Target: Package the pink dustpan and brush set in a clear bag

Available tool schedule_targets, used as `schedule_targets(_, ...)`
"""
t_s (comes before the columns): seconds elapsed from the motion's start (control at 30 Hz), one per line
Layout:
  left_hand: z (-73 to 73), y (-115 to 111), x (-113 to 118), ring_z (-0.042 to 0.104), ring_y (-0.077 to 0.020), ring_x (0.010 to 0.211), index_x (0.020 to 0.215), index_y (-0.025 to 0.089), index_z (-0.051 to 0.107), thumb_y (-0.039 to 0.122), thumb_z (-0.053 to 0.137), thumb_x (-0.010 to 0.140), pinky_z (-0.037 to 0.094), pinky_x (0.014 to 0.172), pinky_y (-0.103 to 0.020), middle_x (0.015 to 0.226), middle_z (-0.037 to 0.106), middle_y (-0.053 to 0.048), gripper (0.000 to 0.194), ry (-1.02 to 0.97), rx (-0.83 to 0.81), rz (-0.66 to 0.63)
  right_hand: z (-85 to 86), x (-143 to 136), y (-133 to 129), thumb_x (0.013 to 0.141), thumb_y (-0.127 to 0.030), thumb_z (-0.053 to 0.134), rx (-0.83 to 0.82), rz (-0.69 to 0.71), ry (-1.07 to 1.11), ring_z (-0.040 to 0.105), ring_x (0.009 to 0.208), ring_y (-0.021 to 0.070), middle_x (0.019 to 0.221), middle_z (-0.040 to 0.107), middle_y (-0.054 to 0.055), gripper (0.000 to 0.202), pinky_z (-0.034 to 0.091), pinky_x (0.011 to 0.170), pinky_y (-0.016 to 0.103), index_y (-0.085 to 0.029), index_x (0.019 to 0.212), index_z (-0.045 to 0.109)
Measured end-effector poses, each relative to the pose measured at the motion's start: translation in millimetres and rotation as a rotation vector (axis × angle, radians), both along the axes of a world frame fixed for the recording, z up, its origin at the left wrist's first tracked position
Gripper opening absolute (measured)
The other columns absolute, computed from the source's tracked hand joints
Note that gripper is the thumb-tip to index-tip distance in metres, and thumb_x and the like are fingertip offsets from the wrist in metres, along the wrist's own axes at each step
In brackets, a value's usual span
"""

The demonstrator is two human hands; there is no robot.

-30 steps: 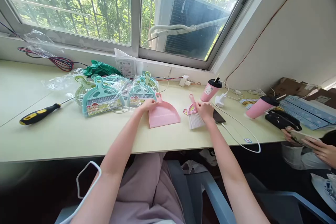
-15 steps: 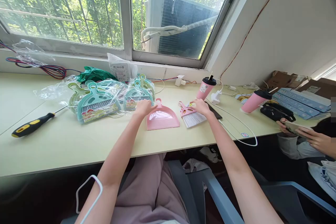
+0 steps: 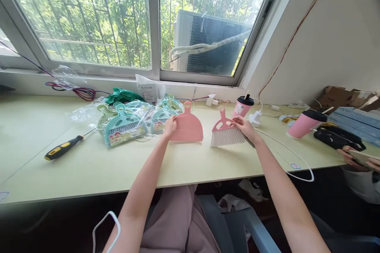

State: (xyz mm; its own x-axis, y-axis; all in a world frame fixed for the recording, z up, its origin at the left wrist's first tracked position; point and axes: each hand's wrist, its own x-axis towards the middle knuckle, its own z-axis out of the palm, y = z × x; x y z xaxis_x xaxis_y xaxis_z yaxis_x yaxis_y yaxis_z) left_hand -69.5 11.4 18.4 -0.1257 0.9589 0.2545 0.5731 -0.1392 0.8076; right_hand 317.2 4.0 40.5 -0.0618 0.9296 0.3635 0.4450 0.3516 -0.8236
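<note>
left hand (image 3: 170, 126) tilting dustpan (image 3: 187, 127) (plain pink)

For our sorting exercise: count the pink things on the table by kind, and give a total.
Pink dustpan, in the left hand: 1
Pink brush, in the right hand: 1
Pink cups with dark lids: 2
Total: 4

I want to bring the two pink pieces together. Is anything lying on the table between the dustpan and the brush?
Nothing visible: bare table separates the pink dustpan in the left hand from the pink brush in the right hand.
</note>
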Motion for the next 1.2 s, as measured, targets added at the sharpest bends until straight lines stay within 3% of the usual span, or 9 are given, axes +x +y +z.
schedule_targets(0.1,-5.4,1.6,1.1,0.061,-0.0229,0.104,0.119,0.019,0.058,0.021,0.037,0.095,0.045,0.094,-0.037,0.114,0.067,-0.01,0.033,-0.225,0.02,-0.03,14.8,-19.7,-11.0,0.066,-0.061,0.079,0.008,0.077,0.183,0.073,0.088,0.0239,0.088,0.076,0.009,0.052,0.054,0.081,0.035,-0.021,0.094,0.062)
schedule_targets(0.2,-12.3,1.2,4.9,0.06,-0.0195,0.106,0.117,0.02,0.057,0.03,0.04,0.097,0.046,0.093,-0.032,0.117,0.065,-0.008,0.029,-0.37,-0.013,-0.111,16.6,-68.4,-13.0,0.071,-0.062,0.075,0.015,0.118,0.225,0.072,0.095,0.0255,0.095,0.077,0.009,0.048,0.056,0.081,0.037,-0.024,0.097,0.061)
schedule_targets(0.33,-19.2,-1.4,8.5,0.062,-0.0206,0.102,0.107,0.019,0.061,0.044,0.046,0.094,0.048,0.086,-0.031,0.111,0.068,-0.008,0.033,-0.421,-0.121,-0.227,-4.8,-142.6,1.8,0.085,-0.054,0.059,-0.002,0.101,0.15,0.072,0.104,0.0251,0.104,0.075,0.009,0.032,0.057,0.087,0.038,-0.028,0.104,0.06)
schedule_targets(0.43,-22.2,-2.4,10.2,0.063,-0.023,0.105,0.106,0.017,0.063,0.051,0.05,0.092,0.049,0.085,-0.031,0.115,0.068,-0.011,0.039,-0.421,-0.12,-0.228,-24.8,-172.7,9.5,0.093,-0.042,0.048,-0.008,0.017,0.084,0.072,0.104,0.024,0.108,0.075,0.011,0.029,0.056,0.088,0.036,-0.025,0.113,0.061)
schedule_targets(0.57,-26.0,-2.7,14.4,0.064,-0.0256,0.108,0.109,0.016,0.06,0.04,0.062,0.086,0.05,0.087,-0.035,0.12,0.068,-0.013,0.033,-0.427,-0.08,-0.228,-40.9,-177.0,3.6,0.097,-0.037,0.047,0.131,-0.145,-0.197,0.069,0.102,0.0253,0.107,0.074,0.011,0.03,0.051,0.09,0.036,-0.02,0.114,0.066)
schedule_targets(0.7,-27.6,-3.9,20.3,0.061,-0.0259,0.117,0.108,0.016,0.058,0.029,0.061,0.087,0.046,0.1,-0.039,0.124,0.066,-0.014,0.026,-0.41,0.019,-0.238,-45.2,-171.4,3.0,0.097,-0.037,0.049,0.291,-0.188,-0.474,0.055,0.121,0.0295,0.118,0.069,0.013,0.031,0.042,0.103,0.043,-0.021,0.116,0.068)
schedule_targets(0.8,-25.7,-4.0,24.8,0.061,-0.025,0.119,0.113,0.016,0.056,0.029,0.054,0.091,0.045,0.102,-0.041,0.13,0.064,-0.014,0.025,-0.468,0.033,-0.341,-46.4,-165.1,15.3,0.094,-0.043,0.055,0.231,-0.257,-0.269,0.053,0.125,0.0289,0.134,0.062,0.015,0.045,0.041,0.105,0.043,-0.019,0.132,0.059)
schedule_targets(0.97,-20.9,-5.6,31.3,0.06,-0.0256,0.122,0.12,0.015,0.055,0.031,0.055,0.091,0.046,0.102,-0.039,0.137,0.06,-0.015,0.033,-0.56,-0.045,-0.424,-50.6,-150.3,29.8,0.081,-0.06,0.065,-0.043,0.084,0.158,0.067,0.099,0.0238,0.107,0.075,0.008,0.053,0.049,0.089,0.035,-0.018,0.112,0.072)
schedule_targets(1.2,-13.1,-11.5,32.7,0.067,-0.0264,0.092,0.097,0.01,0.069,0.058,0.057,0.087,0.05,0.081,-0.034,0.091,0.071,-0.012,0.05,-0.454,-0.146,-0.404,-49.5,-151.6,19.4,0.073,-0.061,0.07,-0.015,-0.047,0.155,0.062,0.081,0.0192,0.076,0.071,0.002,0.047,0.046,0.073,0.027,-0.016,0.087,0.076)
